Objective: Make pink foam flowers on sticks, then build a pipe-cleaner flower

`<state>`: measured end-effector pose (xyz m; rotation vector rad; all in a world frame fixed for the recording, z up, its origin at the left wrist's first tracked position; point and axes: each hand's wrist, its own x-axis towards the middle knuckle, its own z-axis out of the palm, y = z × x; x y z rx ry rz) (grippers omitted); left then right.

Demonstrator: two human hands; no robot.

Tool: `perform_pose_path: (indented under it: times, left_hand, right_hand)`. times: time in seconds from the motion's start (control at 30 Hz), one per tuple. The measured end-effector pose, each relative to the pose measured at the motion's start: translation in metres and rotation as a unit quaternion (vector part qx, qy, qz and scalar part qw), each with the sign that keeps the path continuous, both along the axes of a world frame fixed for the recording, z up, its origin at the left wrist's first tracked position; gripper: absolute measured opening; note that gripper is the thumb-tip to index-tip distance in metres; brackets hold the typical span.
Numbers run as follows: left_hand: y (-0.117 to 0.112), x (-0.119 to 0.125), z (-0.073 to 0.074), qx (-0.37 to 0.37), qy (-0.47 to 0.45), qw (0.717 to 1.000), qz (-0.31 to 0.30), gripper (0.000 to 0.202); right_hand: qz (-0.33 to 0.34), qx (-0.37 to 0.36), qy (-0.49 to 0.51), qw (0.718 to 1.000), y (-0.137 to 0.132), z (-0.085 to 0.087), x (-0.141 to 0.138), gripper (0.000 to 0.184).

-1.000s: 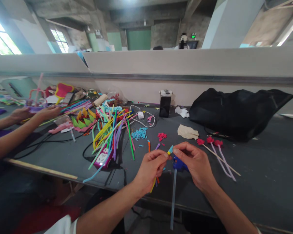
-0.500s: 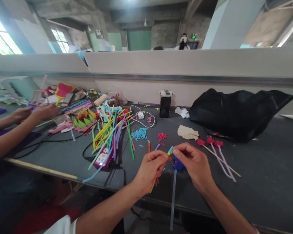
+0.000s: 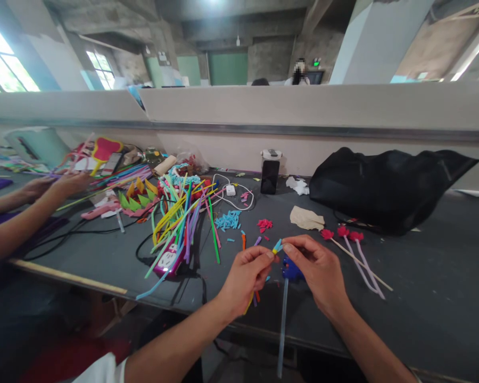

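My left hand [image 3: 245, 276] is closed in a pinch on a yellow pipe cleaner [image 3: 248, 305] whose tip carries small blue pieces [image 3: 278, 246]. Thumb and forefinger of my right hand [image 3: 317, 268] press together at a blue piece beside that tip. Partly hidden by my right hand, a blue glue gun [image 3: 290, 269] lies on the table with a long clear glue stick [image 3: 283, 330] jutting past the front edge. Orange and purple pipe cleaner stems [image 3: 244, 241] lie near my left hand. Beyond my hands are piles of cut blue pieces [image 3: 228, 220] and red pieces [image 3: 264, 225].
Bundled colourful pipe cleaners [image 3: 179, 213] cover a purple power strip [image 3: 168, 260]. A phone [image 3: 269, 177] leans upright at the back. On the right are a black bag [image 3: 383, 186], a beige cloth [image 3: 306, 218] and red-tipped stems [image 3: 363, 260]. At left, a co-worker's hands [image 3: 69, 183] work.
My hands stay almost in place, with the blue pieces at the tip shifting slightly between my fingers. The co-worker's hands at left have dropped a little.
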<state>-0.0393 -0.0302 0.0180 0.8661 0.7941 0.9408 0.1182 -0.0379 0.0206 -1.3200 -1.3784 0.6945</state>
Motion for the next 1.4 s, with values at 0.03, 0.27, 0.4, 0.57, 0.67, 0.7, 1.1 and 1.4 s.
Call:
perform_pose_path:
  times: [0.03,0.27,0.4,0.57,0.67,0.7,1.1,1.4]
  left_hand:
    - [0.0,0.0,0.0,0.003,0.0,1.0,0.001,0.029]
    - [0.003,-0.002,0.0,0.009,0.009,1.0,0.019,0.038]
    - [0.005,-0.003,0.003,0.066,0.031,0.995,0.061,0.038]
    - [0.008,-0.007,0.006,0.083,0.03,0.994,0.063,0.034]
    - [0.009,-0.009,0.006,0.082,0.03,0.995,0.056,0.033]
    - [0.009,-0.009,0.005,0.083,0.031,0.995,0.054,0.033]
    - [0.01,-0.01,0.006,0.114,0.041,0.991,0.052,0.025]
    - [0.013,-0.013,0.005,0.091,0.007,0.994,0.063,0.029]
  right_hand:
    - [-0.004,0.004,0.003,1.0,-0.001,0.0,0.002,0.021]
    - [-0.046,0.041,-0.071,0.996,-0.004,0.001,0.024,0.019]
    - [-0.04,0.043,-0.201,0.978,-0.003,-0.008,0.045,0.02]
    - [0.002,-0.044,-0.328,0.944,-0.007,-0.039,0.074,0.033]
    - [0.021,-0.088,-0.376,0.922,-0.012,-0.056,0.085,0.047]
    - [0.023,-0.092,-0.393,0.915,-0.013,-0.06,0.086,0.05]
    - [0.091,-0.149,-0.351,0.92,-0.01,-0.054,0.071,0.044]
    - [0.068,-0.169,0.128,0.975,-0.025,-0.021,0.093,0.024]
